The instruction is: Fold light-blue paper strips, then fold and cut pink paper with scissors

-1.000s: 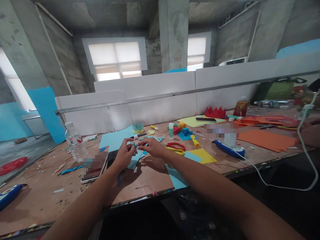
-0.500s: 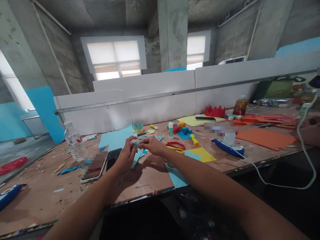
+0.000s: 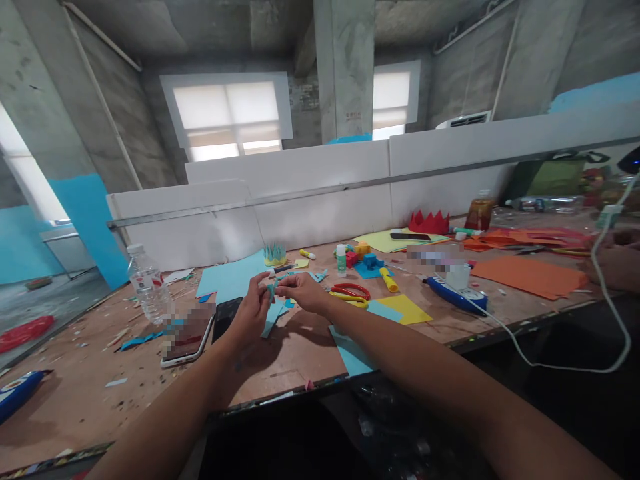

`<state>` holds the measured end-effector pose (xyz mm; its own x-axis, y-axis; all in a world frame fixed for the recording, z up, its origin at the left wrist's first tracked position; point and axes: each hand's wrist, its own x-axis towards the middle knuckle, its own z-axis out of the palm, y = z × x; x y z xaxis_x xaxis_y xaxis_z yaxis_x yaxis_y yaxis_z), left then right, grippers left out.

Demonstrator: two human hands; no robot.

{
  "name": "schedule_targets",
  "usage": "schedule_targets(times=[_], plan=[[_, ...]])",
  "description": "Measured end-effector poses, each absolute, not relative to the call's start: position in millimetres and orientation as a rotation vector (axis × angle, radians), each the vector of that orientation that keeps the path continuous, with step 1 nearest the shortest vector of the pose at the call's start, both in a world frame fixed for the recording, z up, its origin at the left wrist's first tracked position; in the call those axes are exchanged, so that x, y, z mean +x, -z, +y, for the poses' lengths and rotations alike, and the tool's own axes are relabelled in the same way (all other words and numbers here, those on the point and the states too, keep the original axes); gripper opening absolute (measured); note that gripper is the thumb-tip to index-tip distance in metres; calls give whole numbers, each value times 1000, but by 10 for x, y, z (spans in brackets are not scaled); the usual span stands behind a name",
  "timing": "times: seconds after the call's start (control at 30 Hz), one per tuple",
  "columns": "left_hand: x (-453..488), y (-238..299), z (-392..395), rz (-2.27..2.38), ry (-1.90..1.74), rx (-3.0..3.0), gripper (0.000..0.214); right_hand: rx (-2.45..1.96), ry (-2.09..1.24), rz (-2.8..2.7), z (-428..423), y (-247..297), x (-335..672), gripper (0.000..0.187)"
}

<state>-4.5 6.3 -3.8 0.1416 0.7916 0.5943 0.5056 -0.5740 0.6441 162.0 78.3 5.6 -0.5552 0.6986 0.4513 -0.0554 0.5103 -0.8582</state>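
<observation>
A small piece of light-blue paper (image 3: 271, 288) is pinched between my two hands, above the table. The fingers of my left hand (image 3: 254, 303) close on its left side. From the right, my right hand (image 3: 303, 292) grips the piece with thumb and fingertips. Partly under and behind my hands lie light-blue paper sheets (image 3: 227, 275) and scraps. Scissors with red and yellow handles (image 3: 353, 291) rest just right of my right hand. Behind my hands stands a small blue-and-yellow paper crown (image 3: 275, 255).
Two phones, one white-edged (image 3: 190, 343), lie by my left forearm near a water bottle (image 3: 149, 287). To the right are a glue stick (image 3: 341, 261), yellow paper (image 3: 410, 309), a blue holder with a white cable (image 3: 457, 295) and orange paper (image 3: 530, 277). Another person's hand (image 3: 617, 263) is far right.
My hands stay almost in place, with the light-blue paper piece still between them. Its angle between the fingers shifts slightly. The other person's hand at the far right moves a little.
</observation>
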Motion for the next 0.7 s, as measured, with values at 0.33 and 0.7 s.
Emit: schedule_targets(times=[0.33,0.7], plan=[[-64,51,117,1218,-1429,2083,37,-491,-938,-1866,737,-57,1618,27],[-95,80,161,1172,-1441,2027,40,-499,-1137,-1726,785,9,1543,35]])
